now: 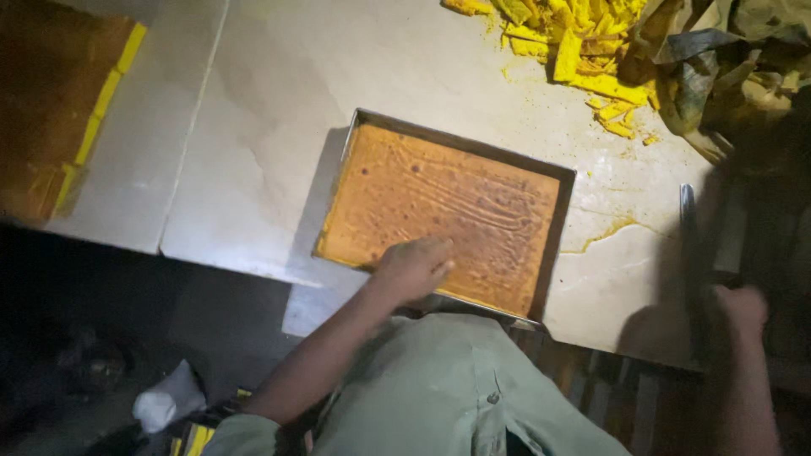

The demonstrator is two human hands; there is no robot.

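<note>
Left hand (412, 268) lies flat, fingers loose, on the cake (439, 215) by the tray's (562, 211) near edge, prob. steadying it. Right hand (739, 311) grips a knife (688, 245) w/ clenched fingers at the tabletop's (279, 101) near right edge.

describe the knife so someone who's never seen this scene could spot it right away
Start at the pale stone counter and the baking tray of browned sheet cake in its middle. Go right, past the tray's edge: the knife lies there, blade pointing away, with the right hand at its dark handle. It is the only slim, shiny metal strip there.
</note>
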